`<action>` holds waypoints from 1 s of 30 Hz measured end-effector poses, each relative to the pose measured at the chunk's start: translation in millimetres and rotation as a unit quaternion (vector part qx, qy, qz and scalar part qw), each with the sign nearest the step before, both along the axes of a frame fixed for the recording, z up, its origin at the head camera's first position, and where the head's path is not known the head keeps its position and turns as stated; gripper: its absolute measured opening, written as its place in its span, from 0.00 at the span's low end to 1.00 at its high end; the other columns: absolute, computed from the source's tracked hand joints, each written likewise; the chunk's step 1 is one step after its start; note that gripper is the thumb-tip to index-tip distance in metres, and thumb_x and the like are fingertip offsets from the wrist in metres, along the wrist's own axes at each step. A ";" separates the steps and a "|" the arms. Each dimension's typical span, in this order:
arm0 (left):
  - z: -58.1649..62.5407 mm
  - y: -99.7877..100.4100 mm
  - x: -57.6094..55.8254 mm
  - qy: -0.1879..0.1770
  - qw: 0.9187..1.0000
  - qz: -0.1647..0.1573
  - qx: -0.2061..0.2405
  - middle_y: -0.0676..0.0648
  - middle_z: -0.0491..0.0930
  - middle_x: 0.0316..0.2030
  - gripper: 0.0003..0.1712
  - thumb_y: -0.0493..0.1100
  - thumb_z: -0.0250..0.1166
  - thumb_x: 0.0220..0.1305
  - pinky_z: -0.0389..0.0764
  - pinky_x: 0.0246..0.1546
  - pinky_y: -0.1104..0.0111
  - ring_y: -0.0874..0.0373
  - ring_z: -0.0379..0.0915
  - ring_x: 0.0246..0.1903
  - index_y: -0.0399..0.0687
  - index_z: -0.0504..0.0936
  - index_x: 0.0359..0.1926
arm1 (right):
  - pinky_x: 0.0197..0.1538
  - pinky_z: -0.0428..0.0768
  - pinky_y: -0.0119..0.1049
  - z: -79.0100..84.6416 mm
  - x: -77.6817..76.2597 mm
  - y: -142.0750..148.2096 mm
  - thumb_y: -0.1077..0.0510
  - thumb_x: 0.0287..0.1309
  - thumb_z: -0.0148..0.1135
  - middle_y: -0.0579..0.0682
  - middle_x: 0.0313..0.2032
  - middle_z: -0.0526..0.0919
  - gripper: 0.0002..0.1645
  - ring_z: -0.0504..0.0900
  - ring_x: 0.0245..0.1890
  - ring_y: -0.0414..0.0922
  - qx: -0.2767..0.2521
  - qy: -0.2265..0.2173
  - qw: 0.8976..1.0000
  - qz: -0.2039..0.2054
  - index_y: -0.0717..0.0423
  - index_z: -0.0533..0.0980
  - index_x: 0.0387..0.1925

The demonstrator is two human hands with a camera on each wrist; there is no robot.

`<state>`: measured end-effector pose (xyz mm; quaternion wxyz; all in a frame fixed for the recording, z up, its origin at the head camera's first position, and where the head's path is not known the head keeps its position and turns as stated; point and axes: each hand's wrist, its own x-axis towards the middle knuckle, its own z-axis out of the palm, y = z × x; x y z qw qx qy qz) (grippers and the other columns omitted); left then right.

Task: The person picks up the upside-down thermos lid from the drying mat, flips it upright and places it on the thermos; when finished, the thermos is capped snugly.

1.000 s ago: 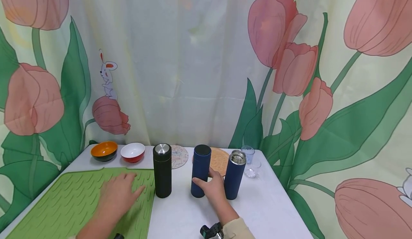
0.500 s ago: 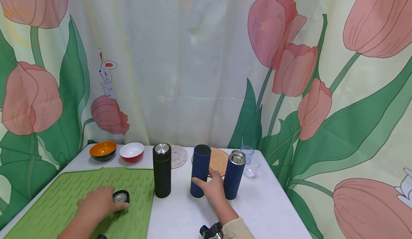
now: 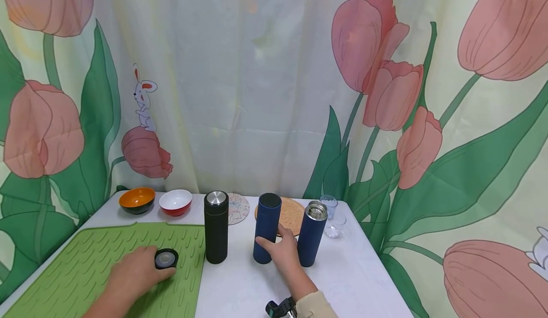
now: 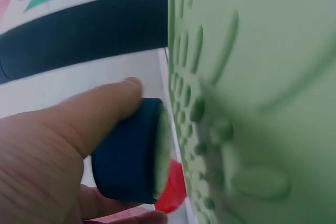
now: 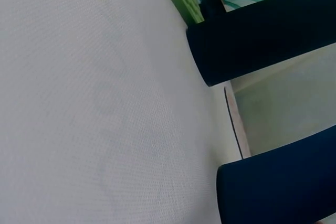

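Observation:
On the left, my left hand (image 3: 133, 274) pinches a dark-blue bottle lid (image 4: 126, 156) between thumb and fingers, over the green mat (image 3: 107, 242). The lid's grey inner side faces up in the head view; whether it touches the mat I cannot tell. My right hand (image 3: 282, 250) holds the lower part of an upright blue thermos (image 3: 268, 218) with a dark top, thumb across its front. Close to its right stands a second blue thermos (image 3: 311, 237), lidless, its steel mouth showing. A black thermos (image 3: 216, 235) with a silver-topped cap stands between the two hands.
Behind the mat sit an orange bowl (image 3: 137, 198) and a white-and-red bowl (image 3: 175, 201). Two round flat mats, one patterned (image 3: 238, 208) and one tan (image 3: 293, 216), lie behind the bottles. Clear glasses (image 3: 329, 203) stand at the back right. A tulip-print curtain closes the far side.
My left hand has moved left and nearer me over the mat, and the lid, out of sight at first, now shows in its grip. The right hand and the thermoses stay put.

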<state>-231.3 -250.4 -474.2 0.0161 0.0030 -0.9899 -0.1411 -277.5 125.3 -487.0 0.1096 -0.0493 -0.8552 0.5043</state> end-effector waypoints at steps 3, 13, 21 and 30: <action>4.0 9.8 3.1 0.013 1.000 -0.009 0.011 0.28 0.82 0.51 0.59 0.77 0.76 0.48 0.82 0.46 0.36 0.33 0.81 0.47 0.27 0.79 0.59 | 0.67 0.75 0.66 -0.7 0.6 0.5 0.34 0.52 0.81 0.53 0.61 0.82 0.45 0.77 0.66 0.57 -0.002 -0.001 1.000 -0.002 0.44 0.78 0.69; 15.4 31.7 7.6 0.026 0.999 -0.013 0.039 0.37 0.84 0.46 0.57 0.80 0.75 0.49 0.84 0.44 0.41 0.44 0.80 0.42 0.32 0.81 0.56 | 0.68 0.75 0.67 -1.3 0.0 0.5 0.34 0.53 0.80 0.54 0.63 0.81 0.47 0.77 0.67 0.57 -0.003 -0.006 1.000 0.000 0.44 0.76 0.71; 21.9 39.8 15.5 0.057 0.998 -0.027 0.026 0.38 0.84 0.47 0.54 0.78 0.76 0.49 0.84 0.46 0.41 0.43 0.82 0.44 0.33 0.82 0.55 | 0.67 0.75 0.68 0.1 0.7 -1.2 0.34 0.53 0.80 0.53 0.62 0.82 0.46 0.77 0.66 0.56 0.003 -0.008 1.000 0.000 0.43 0.77 0.71; 30.0 56.8 21.3 0.071 0.996 -0.043 0.041 0.32 0.83 0.57 0.57 0.79 0.75 0.50 0.81 0.55 0.37 0.35 0.81 0.54 0.35 0.81 0.62 | 0.67 0.75 0.68 -0.3 0.7 -0.9 0.34 0.54 0.79 0.54 0.62 0.82 0.46 0.77 0.67 0.57 0.001 -0.009 1.000 0.000 0.42 0.76 0.71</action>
